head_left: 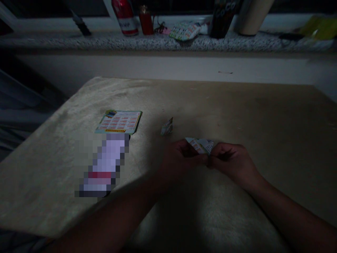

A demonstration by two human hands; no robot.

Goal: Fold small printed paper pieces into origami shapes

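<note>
Between my two hands is a small folded piece of printed paper [200, 144], pointed toward the lower middle and wide along its top edge. My left hand [181, 158] is closed on its left side, thumb across the lower part. With thumb and curled fingers, my right hand [231, 158] pinches the right corner. The fingertips of both hands nearly meet at the paper's lower end, and shadow hides exactly how they grip. Just beyond my left hand lies a small crumpled-looking folded paper piece [167, 127] on the table [252, 116].
Left of my hands lie a stack of printed cards or sheets [119, 121] and a blurred-out lit phone [105, 165]. On the granite sill [100, 44] behind stand a red can [125, 17], a red jar [146, 23], a crumpled packet [185, 31], a black cup [222, 19] and a pale cylinder [252, 17].
</note>
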